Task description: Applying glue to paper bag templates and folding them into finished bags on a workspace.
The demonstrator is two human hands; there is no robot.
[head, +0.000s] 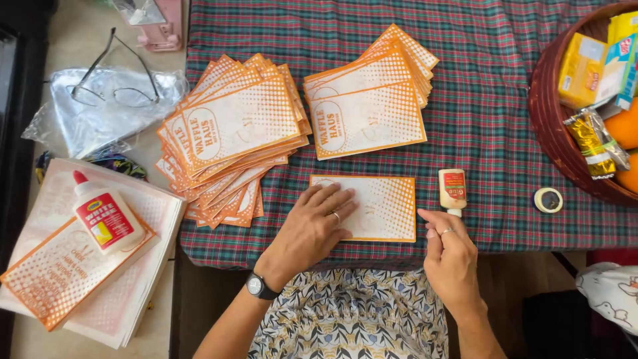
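- Orange-bordered and dotted, a single paper sleeve (pixel 372 207) lies flat on the plaid tablecloth (pixel 492 133), right under the left hand (pixel 312 229).
- That left hand is spread, fingers fanned out and pressed flat on the sleeve's left half; a ring shows on one finger and a dark watch (pixel 259 287) sits on the wrist.
- Just beside it, the right hand (pixel 452 256) rests at the sleeve's lower right corner, fingers loosely curled together, gripping nothing; its fingertips are close under a small glue bottle.
- This small glue bottle (pixel 452 191) lies cap-down just past the right fingertips, alongside the sleeve's right edge.
- Beyond the left hand, a fanned heap of matching sleeves (pixel 229 133) spreads out; a tidier stack (pixel 369 96) lies beyond both hands.
- Farther right of the right hand sits a roll of tape (pixel 548 199), near a brown basket (pixel 555 133) of packets and oranges.
- Well off to the left of the left hand, a larger white glue bottle (pixel 106 216) rests on another pile of sleeves (pixel 73 266), with eyeglasses (pixel 116 83) on clear plastic beyond.
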